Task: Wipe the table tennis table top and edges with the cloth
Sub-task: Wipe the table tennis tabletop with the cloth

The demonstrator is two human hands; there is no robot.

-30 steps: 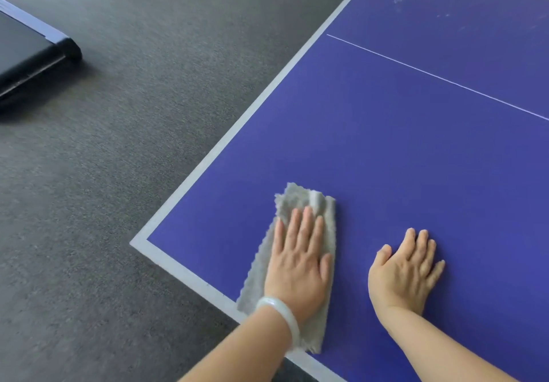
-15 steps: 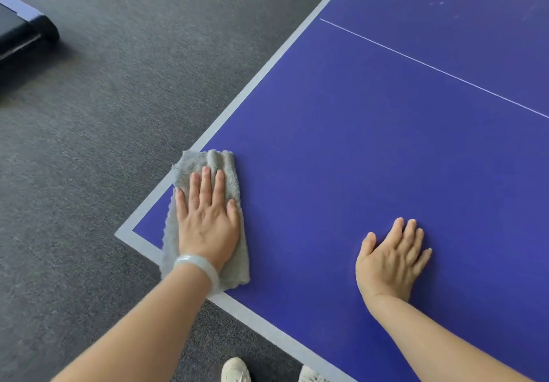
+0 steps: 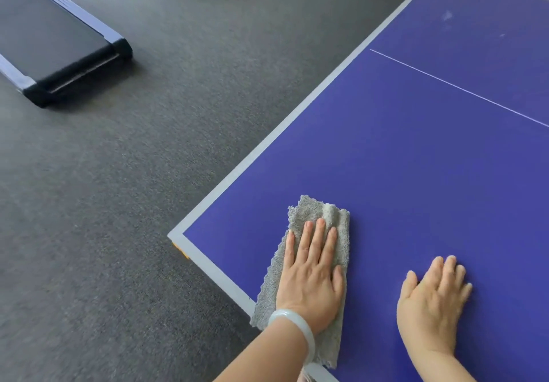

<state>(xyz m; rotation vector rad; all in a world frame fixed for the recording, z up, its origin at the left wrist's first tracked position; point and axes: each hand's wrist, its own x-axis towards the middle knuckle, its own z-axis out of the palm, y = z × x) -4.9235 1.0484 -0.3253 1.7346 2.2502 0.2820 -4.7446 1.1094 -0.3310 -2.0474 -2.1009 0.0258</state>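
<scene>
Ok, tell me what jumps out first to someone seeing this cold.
The blue table tennis table fills the right side. Near its grey-edged corner the left hand presses a grey cloth flat, the right hand resting beside it. A black treadmill lies on the carpet upper left.

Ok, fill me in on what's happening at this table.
A person is wiping a blue table tennis table. The left hand presses flat on a grey cloth close to the table's near corner, and the cloth's near end hangs over the grey edge band. The right hand rests flat on the bare top beside it. Faint smudges show beyond the white line.
</scene>
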